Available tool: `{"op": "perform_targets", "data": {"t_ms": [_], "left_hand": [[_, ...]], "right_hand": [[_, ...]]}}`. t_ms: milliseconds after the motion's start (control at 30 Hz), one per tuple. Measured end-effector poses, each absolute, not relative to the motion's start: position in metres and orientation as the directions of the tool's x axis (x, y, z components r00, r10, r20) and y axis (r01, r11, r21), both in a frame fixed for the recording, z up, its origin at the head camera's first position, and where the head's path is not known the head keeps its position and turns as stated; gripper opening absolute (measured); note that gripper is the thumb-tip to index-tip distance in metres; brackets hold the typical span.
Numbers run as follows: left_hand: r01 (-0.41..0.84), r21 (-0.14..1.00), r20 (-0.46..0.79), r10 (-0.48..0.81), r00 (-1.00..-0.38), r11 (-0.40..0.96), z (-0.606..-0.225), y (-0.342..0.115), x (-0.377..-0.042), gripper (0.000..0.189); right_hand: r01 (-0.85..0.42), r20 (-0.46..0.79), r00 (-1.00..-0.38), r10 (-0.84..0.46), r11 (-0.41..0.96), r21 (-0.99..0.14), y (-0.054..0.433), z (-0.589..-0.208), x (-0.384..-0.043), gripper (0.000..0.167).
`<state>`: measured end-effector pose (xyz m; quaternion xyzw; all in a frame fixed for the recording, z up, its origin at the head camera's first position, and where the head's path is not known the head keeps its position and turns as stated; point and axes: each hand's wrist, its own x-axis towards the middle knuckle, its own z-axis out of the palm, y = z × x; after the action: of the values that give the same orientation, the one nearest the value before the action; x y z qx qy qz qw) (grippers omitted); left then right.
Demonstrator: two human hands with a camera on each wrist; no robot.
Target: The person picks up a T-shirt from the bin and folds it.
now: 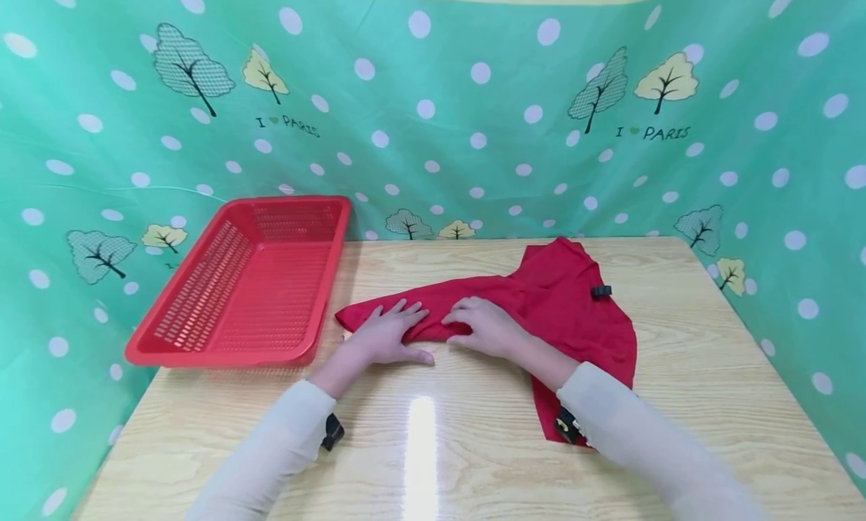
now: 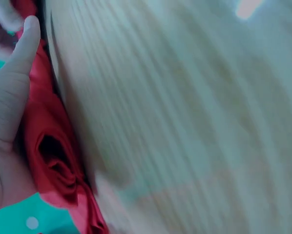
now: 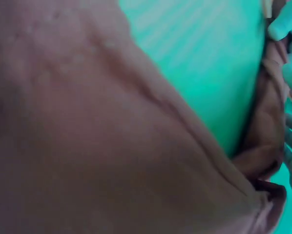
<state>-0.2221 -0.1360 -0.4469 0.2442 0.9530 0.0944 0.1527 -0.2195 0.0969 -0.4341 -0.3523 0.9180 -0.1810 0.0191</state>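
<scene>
A red cloth garment (image 1: 568, 303) lies on the table, with one long narrow part reaching left and a wider part spread at the right. My left hand (image 1: 387, 334) rests palm down on the narrow part, fingers spread and thumb pointing right. Beside it my right hand (image 1: 489, 327) touches the same narrow part, its fingers bent over the cloth and thumb apart near the front edge. In the left wrist view the garment (image 2: 53, 146) shows a rolled, hollow fold beside the left hand. The right wrist view is dim, with the cloth (image 3: 112, 146) filling most of it.
A red plastic basket (image 1: 318, 310) with perforated walls stands left of the hands. A small black object (image 1: 601, 290) sits on the garment's right part. The wooden table (image 1: 710, 401) meets a green dotted curtain (image 1: 473, 100) at the back and sides.
</scene>
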Motion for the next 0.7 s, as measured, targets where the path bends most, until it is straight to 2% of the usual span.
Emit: {"op": "perform_targets", "data": {"t_ms": [167, 333, 533, 700], "left_hand": [[0.433, 0.307, -0.273, 0.514, -0.813, 0.848, -0.448, -0.142, -0.222, 0.104], [0.417, 0.295, -0.210, 0.484, -0.849, 0.860, -0.446, -0.139, -0.221, 0.102], [0.446, 0.277, 0.041, 0.453, -0.891, 0.851, -0.438, -0.128, -0.216, 0.091], [0.487, 0.311, 0.332, 0.387, -0.861, 0.816, -0.426, -0.118, -0.210, 0.075]], "right_hand": [[-0.662, 0.100, -0.740, -0.666, 0.693, -0.286, 0.093, -0.444, -0.221, 0.029], [-0.672, 0.196, -0.735, -0.649, 0.661, -0.334, 0.092, -0.439, -0.221, 0.027], [-0.662, 0.327, -0.744, -0.583, 0.577, -0.477, 0.090, -0.426, -0.221, 0.022], [-0.590, 0.385, -0.794, -0.470, 0.445, -0.674, 0.086, -0.409, -0.223, 0.020]]}}
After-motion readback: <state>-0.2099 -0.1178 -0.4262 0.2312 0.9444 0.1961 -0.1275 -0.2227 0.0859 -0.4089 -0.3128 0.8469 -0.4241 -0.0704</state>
